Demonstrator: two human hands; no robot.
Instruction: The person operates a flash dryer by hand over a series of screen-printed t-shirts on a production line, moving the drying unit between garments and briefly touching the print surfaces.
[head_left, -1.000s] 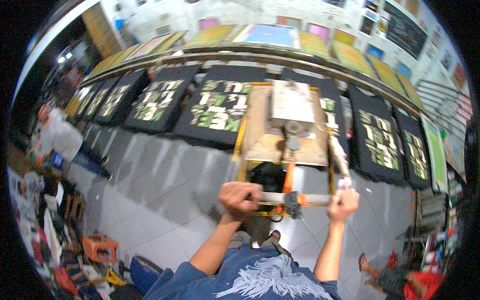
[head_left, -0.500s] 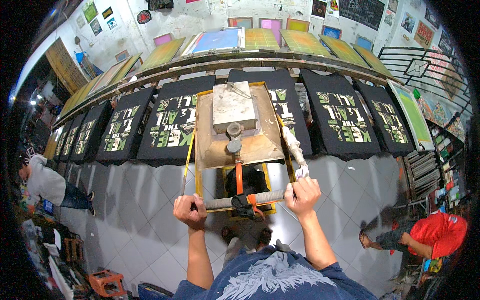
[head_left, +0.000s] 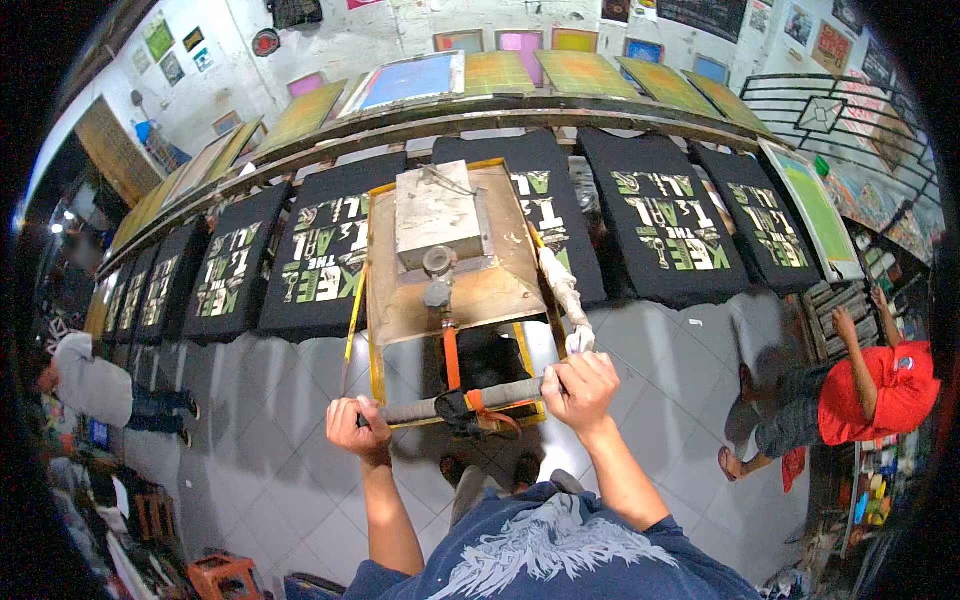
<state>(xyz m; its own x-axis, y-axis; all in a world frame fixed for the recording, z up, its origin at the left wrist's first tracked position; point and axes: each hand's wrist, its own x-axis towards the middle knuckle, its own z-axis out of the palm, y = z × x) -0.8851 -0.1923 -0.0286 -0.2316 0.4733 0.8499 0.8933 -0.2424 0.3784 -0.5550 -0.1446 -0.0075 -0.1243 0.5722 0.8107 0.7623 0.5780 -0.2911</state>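
Both fists grip a grey wrapped handlebar: my left hand at its left end, my right hand at its right end. The bar belongs to a wheeled yellow-framed unit with a wide, stained metal hood and a pale box on top. An orange hose runs from the hood's valve toward the bar. A white wrapped tube hangs along its right side, near my right hand. The hood stands over a row of black T-shirts printed in green and cream.
Screen frames line a rail behind the shirts. A person in red stands right, hands raised at a crowded rack. Another in a pale top is at far left. An orange stool sits lower left on the tiled floor.
The hood and both my hands have shifted leftward in view over the last second, grip unchanged. The person in red has raised their arms toward the rack.
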